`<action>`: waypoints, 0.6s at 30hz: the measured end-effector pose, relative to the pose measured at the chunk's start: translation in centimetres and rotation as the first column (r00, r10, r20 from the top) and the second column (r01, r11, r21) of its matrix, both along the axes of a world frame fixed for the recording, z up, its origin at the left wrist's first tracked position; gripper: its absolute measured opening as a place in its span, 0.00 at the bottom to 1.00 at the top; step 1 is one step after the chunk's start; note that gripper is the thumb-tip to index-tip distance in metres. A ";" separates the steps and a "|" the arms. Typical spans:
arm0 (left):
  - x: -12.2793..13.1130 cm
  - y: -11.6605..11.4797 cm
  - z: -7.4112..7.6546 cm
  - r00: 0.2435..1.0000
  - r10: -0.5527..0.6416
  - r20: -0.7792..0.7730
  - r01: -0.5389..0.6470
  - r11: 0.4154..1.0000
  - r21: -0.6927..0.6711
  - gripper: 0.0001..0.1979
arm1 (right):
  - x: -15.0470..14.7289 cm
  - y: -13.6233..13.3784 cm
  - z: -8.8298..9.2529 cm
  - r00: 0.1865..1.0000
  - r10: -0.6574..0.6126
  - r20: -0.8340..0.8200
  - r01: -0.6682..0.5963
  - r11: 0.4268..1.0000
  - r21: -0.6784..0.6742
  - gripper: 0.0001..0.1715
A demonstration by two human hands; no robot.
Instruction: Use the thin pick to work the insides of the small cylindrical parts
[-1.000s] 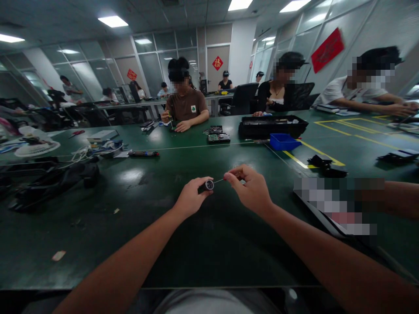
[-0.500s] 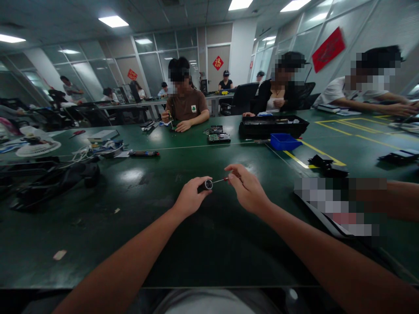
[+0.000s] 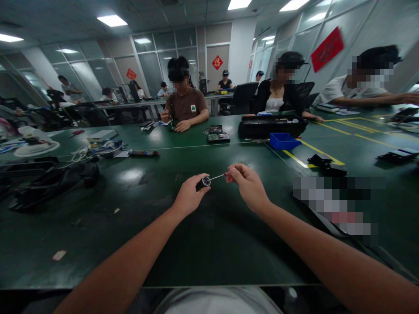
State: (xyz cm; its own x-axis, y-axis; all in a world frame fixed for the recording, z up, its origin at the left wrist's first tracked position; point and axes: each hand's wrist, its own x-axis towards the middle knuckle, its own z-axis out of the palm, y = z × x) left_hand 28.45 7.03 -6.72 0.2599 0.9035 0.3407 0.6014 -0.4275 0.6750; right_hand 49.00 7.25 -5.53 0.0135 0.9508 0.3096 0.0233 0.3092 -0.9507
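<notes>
My left hand (image 3: pixel 190 193) is closed around a small black cylindrical part (image 3: pixel 203 182) with a pale ring at its end; its exact kind does not show. In my right hand (image 3: pixel 248 185) the fingers pinch the red handle of a thin screwdriver (image 3: pixel 217 177). The metal shaft points left, and its tip meets the ringed end of the black part. Both hands are held above the green tabletop (image 3: pixel 209 244), close to the middle of the view.
A blue tray (image 3: pixel 284 141) stands before a long black housing (image 3: pixel 273 127). Circuit boards (image 3: pixel 218 137) lie farther back. Leftward are a black bag-like item (image 3: pixel 55 181), a pen-shaped tool (image 3: pixel 143 153) and a white fan grille (image 3: pixel 36 149). Co-workers sit across the table.
My right fingers have shifted slightly and closed in on the screwdriver's handle. The black part has tilted a little. At the right, another person's arm has left the blurred item.
</notes>
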 end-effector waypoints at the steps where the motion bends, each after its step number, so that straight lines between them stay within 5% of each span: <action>1: 0.0 0.0 0.1 1.000 -0.023 -0.013 0.024 1.000 0.018 0.19 | 0.1 0.4 -0.2 0.993 0.003 -0.118 -0.010 0.998 -0.055 0.13; 5: -0.2 0.1 0.2 0.994 -0.073 -0.085 0.079 0.995 0.068 0.19 | 0.6 1.3 -0.7 0.946 0.065 -0.317 -0.150 0.956 -0.251 0.15; 11: -0.3 0.2 0.0 0.992 -0.043 -0.116 0.050 0.997 0.059 0.20 | 0.6 0.8 -0.4 0.994 -0.046 -0.095 0.040 0.997 -0.058 0.15; 18: -0.2 0.1 0.3 0.990 -0.022 -0.136 0.033 0.997 0.074 0.20 | 0.2 -0.4 0.4 0.984 -0.037 0.175 0.020 0.995 0.096 0.13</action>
